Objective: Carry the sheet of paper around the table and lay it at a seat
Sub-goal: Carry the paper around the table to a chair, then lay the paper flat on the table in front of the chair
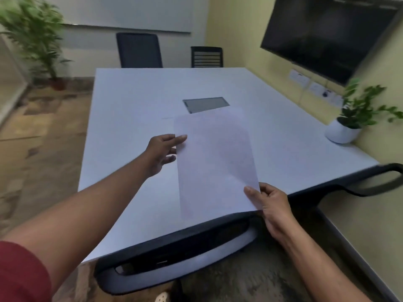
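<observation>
**Holding a white sheet over the near end of the table**

Pinching the near right corner of the thin white sheet of paper point(216, 162), the right hand point(272, 205) has its thumb lying on top of the sheet and its fingers curled beneath. The left hand point(162, 152) grips the sheet's left edge farther out, thumb on top and fingers under the paper. Both forearms reach forward, and a dark red sleeve point(21, 273) covers the left upper arm.

Whether the sheet rests on the surface or hangs just above it cannot be told; it sits over the near part of the pale grey rectangular table point(130, 127), its long side running away from the camera. Its far corner overlaps the near edge of a grey rectangular cable hatch point(205, 103) set into the tabletop.

Below the hands, the black-and-white top of a chair back point(174, 260) presses against the near table edge. Two dark chairs point(139, 51) stand at the far end. A small green plant in a white round pot point(342, 132) sits at the table's right edge, under a black wall screen point(327, 35). A tall potted plant point(37, 38) stands in the far left corner.
</observation>
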{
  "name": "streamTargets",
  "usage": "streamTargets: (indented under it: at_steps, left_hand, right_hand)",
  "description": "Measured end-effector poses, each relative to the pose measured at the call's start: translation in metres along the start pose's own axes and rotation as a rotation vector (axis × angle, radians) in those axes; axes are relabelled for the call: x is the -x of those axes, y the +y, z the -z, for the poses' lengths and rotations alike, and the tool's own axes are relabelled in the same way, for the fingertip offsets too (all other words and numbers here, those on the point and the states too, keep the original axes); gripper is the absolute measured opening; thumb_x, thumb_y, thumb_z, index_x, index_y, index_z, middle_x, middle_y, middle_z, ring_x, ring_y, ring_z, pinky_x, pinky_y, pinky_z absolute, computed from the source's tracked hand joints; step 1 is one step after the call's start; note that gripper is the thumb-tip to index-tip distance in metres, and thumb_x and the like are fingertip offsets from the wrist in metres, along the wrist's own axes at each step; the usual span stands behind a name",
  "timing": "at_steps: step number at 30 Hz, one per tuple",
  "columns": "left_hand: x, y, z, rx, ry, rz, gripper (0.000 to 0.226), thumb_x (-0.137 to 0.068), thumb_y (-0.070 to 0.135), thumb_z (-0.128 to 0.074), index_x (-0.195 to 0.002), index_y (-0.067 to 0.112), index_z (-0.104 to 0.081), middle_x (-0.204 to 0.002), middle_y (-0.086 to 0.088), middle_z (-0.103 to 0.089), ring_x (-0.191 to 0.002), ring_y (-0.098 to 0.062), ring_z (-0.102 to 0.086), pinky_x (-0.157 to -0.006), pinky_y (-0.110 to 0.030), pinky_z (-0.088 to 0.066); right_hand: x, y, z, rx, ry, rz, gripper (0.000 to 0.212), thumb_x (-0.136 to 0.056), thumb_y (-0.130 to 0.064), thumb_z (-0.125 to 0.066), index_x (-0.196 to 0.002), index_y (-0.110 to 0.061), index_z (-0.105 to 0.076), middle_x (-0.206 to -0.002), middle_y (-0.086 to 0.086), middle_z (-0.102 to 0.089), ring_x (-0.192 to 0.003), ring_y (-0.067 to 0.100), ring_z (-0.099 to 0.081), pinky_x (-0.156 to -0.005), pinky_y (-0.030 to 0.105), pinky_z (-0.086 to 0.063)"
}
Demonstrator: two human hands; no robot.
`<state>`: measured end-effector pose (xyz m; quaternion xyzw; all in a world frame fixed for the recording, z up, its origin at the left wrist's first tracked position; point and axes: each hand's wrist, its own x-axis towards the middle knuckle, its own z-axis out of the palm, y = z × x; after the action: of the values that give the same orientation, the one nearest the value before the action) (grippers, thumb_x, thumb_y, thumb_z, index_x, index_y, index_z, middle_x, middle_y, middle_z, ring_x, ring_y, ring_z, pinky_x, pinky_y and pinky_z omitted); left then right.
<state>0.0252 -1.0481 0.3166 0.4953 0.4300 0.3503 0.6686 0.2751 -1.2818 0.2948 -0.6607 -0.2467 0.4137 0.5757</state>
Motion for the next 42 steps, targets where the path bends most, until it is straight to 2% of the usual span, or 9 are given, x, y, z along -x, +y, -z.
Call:
streamTargets:
  at_steps: [5, 12, 15, 19, 23, 26, 29, 37, 42]
  left_hand:
    - [0.000, -0.016, 0.050, -0.066, 0.024, 0.066, 0.032, -0.093, 0.023, -0.085, -0.124, 0.017, -0.081, -0.107, 0.004, -0.082, -0.088, -0.015, -0.072, -0.079, -0.028, -0.053]
    - [-0.021, -0.043, 0.098, -0.105, 0.104, 0.120, 0.021, -0.091, 0.002, -0.083, -0.107, 0.014, -0.078, -0.087, 0.001, -0.082, -0.077, -0.013, -0.076, -0.081, -0.032, -0.061]
    - [-0.033, -0.060, 0.116, -0.098, 0.181, 0.139, 0.029, -0.088, 0.000, -0.086, -0.112, 0.010, -0.074, -0.084, -0.001, -0.082, -0.074, -0.013, -0.077, -0.072, -0.028, -0.064]
    - [-0.039, -0.094, 0.132, -0.141, 0.261, 0.177, 0.029, -0.087, 0.001, -0.088, -0.108, 0.014, -0.073, -0.081, 0.001, -0.083, -0.074, -0.012, -0.079, -0.075, -0.030, -0.065]
    - [-0.046, -0.137, 0.144, -0.218, 0.285, 0.211, 0.041, -0.089, -0.002, -0.085, -0.124, 0.014, -0.069, -0.088, -0.003, -0.081, -0.076, -0.008, -0.078, -0.078, -0.031, -0.064]
    - [-0.051, -0.165, 0.150, -0.268, 0.303, 0.227, 0.049, -0.089, -0.004, -0.084, -0.132, 0.015, -0.068, -0.094, -0.006, -0.078, -0.083, -0.015, -0.076, -0.080, -0.032, -0.063]
    - [-0.056, -0.191, 0.155, -0.323, 0.328, 0.250, 0.051, -0.089, -0.002, -0.085, -0.134, 0.014, -0.070, -0.095, -0.005, -0.078, -0.089, -0.020, -0.076, -0.082, -0.035, -0.063]
    - [-0.084, -0.235, 0.164, -0.466, 0.383, 0.269, 0.054, -0.087, -0.001, -0.086, -0.136, 0.014, -0.071, -0.094, -0.005, -0.079, -0.082, -0.017, -0.075, -0.069, -0.020, -0.063]
    - [-0.093, -0.249, 0.166, -0.552, 0.403, 0.316, 0.055, -0.082, 0.000, -0.087, -0.134, 0.014, -0.072, -0.099, -0.012, -0.082, -0.078, -0.024, -0.074, -0.080, -0.036, -0.064]
  right_hand:
    - [-0.047, 0.004, -0.037, 0.066, -0.076, -0.039, 0.010, -0.092, -0.014, -0.082, -0.102, -0.012, -0.079, -0.095, 0.005, -0.085, -0.085, 0.022, -0.079, -0.085, 0.041, -0.064]
    - [-0.101, 0.015, -0.084, 0.233, -0.213, -0.126, 0.019, -0.091, -0.018, -0.083, -0.109, -0.012, -0.079, -0.101, 0.002, -0.085, -0.089, 0.018, -0.082, -0.078, 0.035, -0.065]
    - [-0.128, 0.025, -0.101, 0.325, -0.277, -0.183, 0.013, -0.094, -0.017, -0.081, -0.104, -0.009, -0.079, -0.099, 0.006, -0.083, -0.077, 0.015, -0.078, -0.071, 0.031, -0.063]
    - [-0.157, 0.043, -0.118, 0.446, -0.362, -0.259, 0.015, -0.097, -0.019, -0.078, -0.091, -0.006, -0.074, -0.098, 0.011, -0.080, -0.083, 0.021, -0.075, -0.071, 0.028, -0.062]
    - [-0.185, 0.064, -0.134, 0.581, -0.436, -0.329, 0.018, -0.095, -0.016, -0.080, -0.079, -0.012, -0.073, -0.090, 0.008, -0.077, -0.080, 0.023, -0.074, -0.078, 0.035, -0.063]
    - [-0.205, 0.087, -0.142, 0.696, -0.469, -0.371, 0.022, -0.089, -0.015, -0.085, -0.077, -0.014, -0.068, -0.075, 0.000, -0.070, -0.065, 0.014, -0.065, -0.070, 0.030, -0.058]
    - [-0.218, 0.114, -0.147, 0.777, -0.505, -0.401, 0.022, -0.084, -0.015, -0.090, -0.082, -0.014, -0.068, -0.078, 0.000, -0.068, -0.071, 0.016, -0.064, -0.067, 0.029, -0.054]
    - [-0.249, 0.171, -0.159, 0.945, -0.612, -0.367, 0.041, -0.078, -0.014, -0.094, -0.065, -0.014, -0.055, -0.071, 0.004, -0.062, -0.069, 0.021, -0.065, -0.062, 0.031, -0.050]
    - [-0.264, 0.183, -0.162, 1.090, -0.687, -0.257, 0.029, -0.076, -0.017, -0.089, -0.064, -0.011, -0.064, -0.063, 0.005, -0.065, -0.063, 0.020, -0.060, -0.062, 0.030, -0.049]
